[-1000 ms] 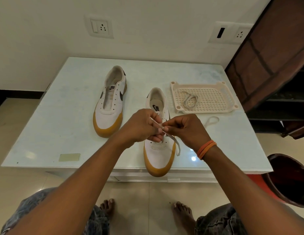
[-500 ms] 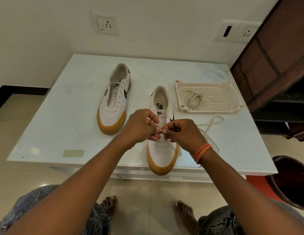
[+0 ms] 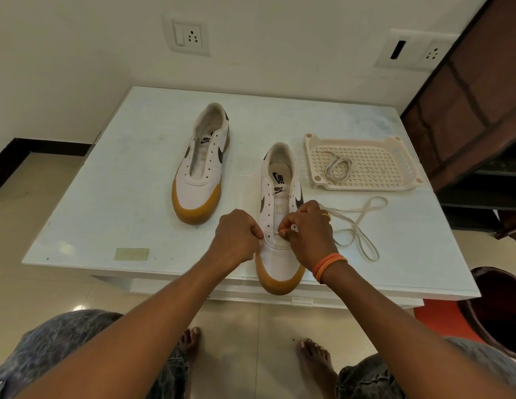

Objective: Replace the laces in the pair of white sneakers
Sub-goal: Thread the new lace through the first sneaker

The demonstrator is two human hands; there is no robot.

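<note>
Head view, looking down: both hands work at the toe end of the nearer sneaker (image 3: 278,254), on the bench (image 3: 121,182) front edge. Left hand (image 3: 236,239) fingers curl against its left side; what they grip is hidden. Right hand (image 3: 307,231) fingers pinch the lace (image 3: 357,228) trailing rightward. Second sneaker (image 3: 200,168) lies unlaced, left.

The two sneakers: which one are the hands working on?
The near sneaker, beside the tray. The left hand and right hand are at its lowest eyelets; the far sneaker stands untouched.
</note>
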